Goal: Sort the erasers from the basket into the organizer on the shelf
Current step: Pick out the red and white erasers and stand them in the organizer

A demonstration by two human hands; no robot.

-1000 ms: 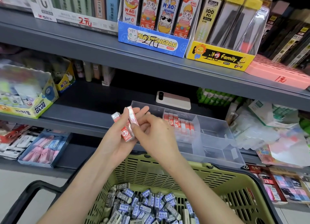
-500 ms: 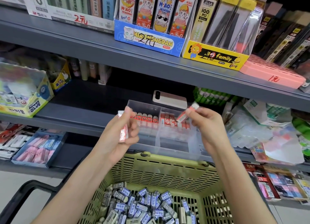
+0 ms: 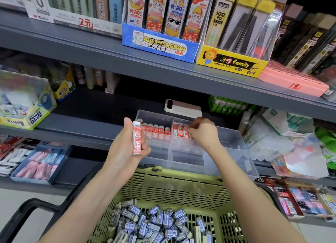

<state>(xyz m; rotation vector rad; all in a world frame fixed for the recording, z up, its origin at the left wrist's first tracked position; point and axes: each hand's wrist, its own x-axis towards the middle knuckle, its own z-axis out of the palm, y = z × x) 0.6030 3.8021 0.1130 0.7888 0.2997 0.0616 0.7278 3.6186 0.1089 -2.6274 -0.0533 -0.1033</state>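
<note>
Fingers [image 3: 189, 128] of right hand [image 3: 203, 133] are bunched together, tips pinching the top of the end eraser [image 3: 186, 132] in the red row [image 3: 179, 132], middle compartment of the clear organizer [image 3: 234, 152]. Knuckles hide the far side of the grip, so the pinch is a best read.

Step in hand, judged: seating this eraser upright against its neighbour.
- Push straight down until the base meets the compartment floor.
- Keep the sleeve print facing the same way as the row.
- Let go only once it leans on the one beside it. A sideways nudge could topple the line.

Neighbour row [image 3: 156, 129] in the left compartment has a face print. It looks like a different kind, so don't mix them.

Left hand [image 3: 125, 148] is just in front of the organizer, apart from it. Thumb and curled fingers [image 3: 146, 149] wrap the held eraser [image 3: 137, 139], red-and-white sleeve, upright, label to camera. Its print seems to match the middle row, so it probably goes next. Best passed over by its top end so the right hand need not regrip.

Organizer sits on the grey shelf [image 3: 91, 122], with a phone [image 3: 183, 108] lying behind it. Green basket [image 3: 172, 184] is below, between the forearms, with a heap of blue-sleeved erasers [image 3: 154, 222] inside. Plenty left to sort, and those likely want their own compartment.
</note>
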